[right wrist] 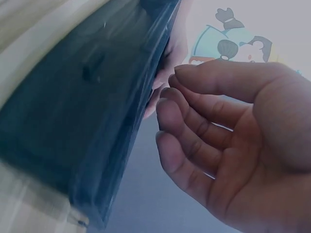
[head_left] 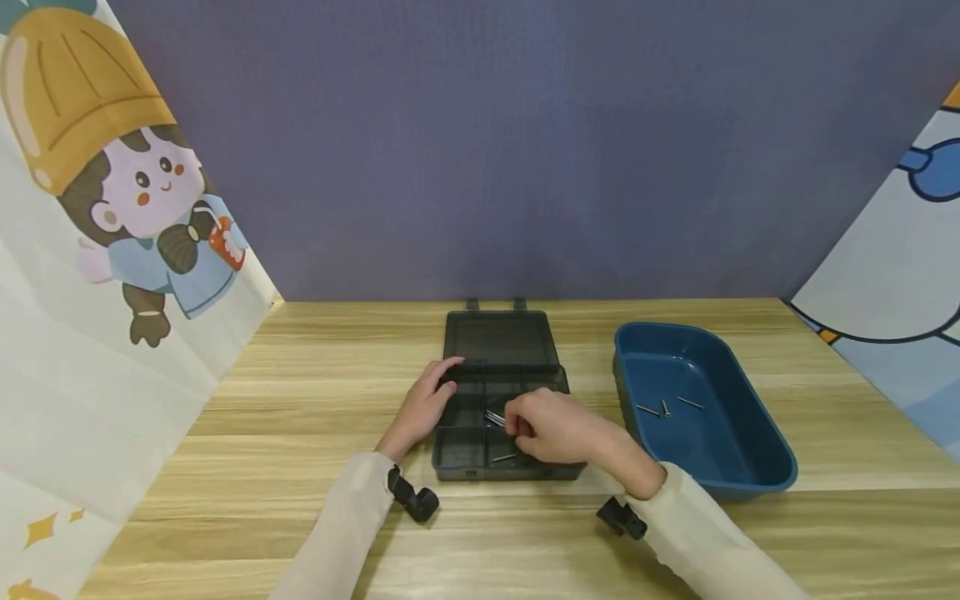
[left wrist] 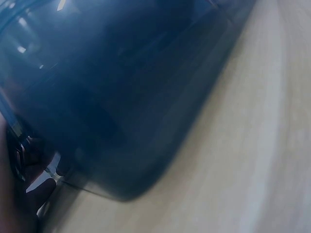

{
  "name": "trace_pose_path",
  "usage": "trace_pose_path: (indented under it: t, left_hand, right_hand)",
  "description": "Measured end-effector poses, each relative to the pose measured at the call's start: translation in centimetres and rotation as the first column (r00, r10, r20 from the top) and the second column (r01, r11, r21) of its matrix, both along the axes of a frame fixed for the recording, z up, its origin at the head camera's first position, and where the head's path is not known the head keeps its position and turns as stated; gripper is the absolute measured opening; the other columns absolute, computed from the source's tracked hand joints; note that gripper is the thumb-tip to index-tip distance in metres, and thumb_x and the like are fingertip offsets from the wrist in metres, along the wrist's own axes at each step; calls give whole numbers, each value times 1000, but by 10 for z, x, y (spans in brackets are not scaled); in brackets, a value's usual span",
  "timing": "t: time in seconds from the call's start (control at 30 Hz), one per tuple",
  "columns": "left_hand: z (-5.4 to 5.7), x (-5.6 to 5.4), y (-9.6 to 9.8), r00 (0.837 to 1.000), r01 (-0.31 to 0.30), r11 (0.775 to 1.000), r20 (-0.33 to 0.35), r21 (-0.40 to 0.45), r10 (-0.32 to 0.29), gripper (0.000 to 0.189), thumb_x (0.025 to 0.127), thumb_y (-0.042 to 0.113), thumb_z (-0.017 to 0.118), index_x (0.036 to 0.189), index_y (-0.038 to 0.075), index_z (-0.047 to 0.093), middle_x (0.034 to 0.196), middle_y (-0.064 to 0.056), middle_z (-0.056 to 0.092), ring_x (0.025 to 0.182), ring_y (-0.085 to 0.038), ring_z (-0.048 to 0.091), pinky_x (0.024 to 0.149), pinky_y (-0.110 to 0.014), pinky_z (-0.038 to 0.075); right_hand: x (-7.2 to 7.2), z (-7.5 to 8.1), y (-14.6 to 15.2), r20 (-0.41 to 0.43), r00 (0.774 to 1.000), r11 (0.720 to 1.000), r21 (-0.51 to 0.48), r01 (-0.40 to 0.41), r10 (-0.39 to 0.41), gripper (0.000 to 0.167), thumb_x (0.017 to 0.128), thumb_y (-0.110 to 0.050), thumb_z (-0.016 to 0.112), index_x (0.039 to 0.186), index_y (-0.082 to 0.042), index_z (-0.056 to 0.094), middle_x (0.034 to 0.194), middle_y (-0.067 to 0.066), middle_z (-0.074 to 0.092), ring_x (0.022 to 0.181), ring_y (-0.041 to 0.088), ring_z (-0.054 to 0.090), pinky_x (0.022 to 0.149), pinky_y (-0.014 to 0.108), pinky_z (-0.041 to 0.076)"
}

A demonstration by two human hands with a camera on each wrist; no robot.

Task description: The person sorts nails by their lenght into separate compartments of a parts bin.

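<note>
A dark translucent compartment box lies on the table, its lid folded back. My left hand rests at the box's left side, index finger and thumb spread over the edge. Above the right-hand compartments is my right hand. Its fingers are loosely bent, with nothing visible between them in the right wrist view. Several thin metal screws lie in a middle compartment beside those fingertips. Another screw is in a front compartment. The box's wall fills much of the left wrist view.
To the right of the box stands a deep blue tray with three screws on its floor. The wooden table ends at a purple-grey panel. Cartoon-printed sheets flank both sides.
</note>
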State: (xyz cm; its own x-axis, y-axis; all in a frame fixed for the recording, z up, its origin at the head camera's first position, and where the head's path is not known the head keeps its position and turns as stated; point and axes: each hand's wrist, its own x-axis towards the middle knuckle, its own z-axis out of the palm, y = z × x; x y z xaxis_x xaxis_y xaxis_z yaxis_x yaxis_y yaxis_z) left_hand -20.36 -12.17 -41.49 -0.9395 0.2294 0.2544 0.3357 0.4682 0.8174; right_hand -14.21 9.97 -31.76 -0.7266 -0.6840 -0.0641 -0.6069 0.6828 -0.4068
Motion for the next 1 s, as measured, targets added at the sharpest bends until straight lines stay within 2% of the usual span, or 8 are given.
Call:
trace_pose_path:
  t: [0.37,0.67,0.87,1.0]
  left_hand:
    - [0,0,0,1000,4,1000,-17,2,-4,44,93,8,47,137,8,50,134,-14,52,130,-33,45,107,-52,34]
    - [1,0,-1,1000,4,1000,-15,10,-4,43,94,7,47,137,8,50,132,-15,52,128,-33,46,106,-53,35]
    - [1,0,-1,1000,8,1000,-2,1,-8,43,94,8,47,137,8,49,133,-14,52,129,-33,45,106,-53,34]
    - [0,0,0,1000,7,1000,9,3,-7,43,94,8,46,137,9,50,134,-13,52,130,-32,45,107,-52,34]
  right_hand:
    - [-1,12,19,-38,999,1000,15,3,-2,15,85,-3,63,100,-5,61,78,-4,54,67,7,47,62,23,42]
    - [0,20,34,-76,995,997,42,68,-64,17,85,-4,65,100,-9,59,83,-2,55,67,6,47,62,22,42]
    - [0,21,45,-84,987,990,20,139,-137,18,86,-6,65,102,-10,59,82,-4,56,65,5,49,60,22,43]
    - [0,23,54,-123,980,988,4,156,-155,16,86,-7,66,101,-10,60,84,-3,59,65,5,51,59,22,43]
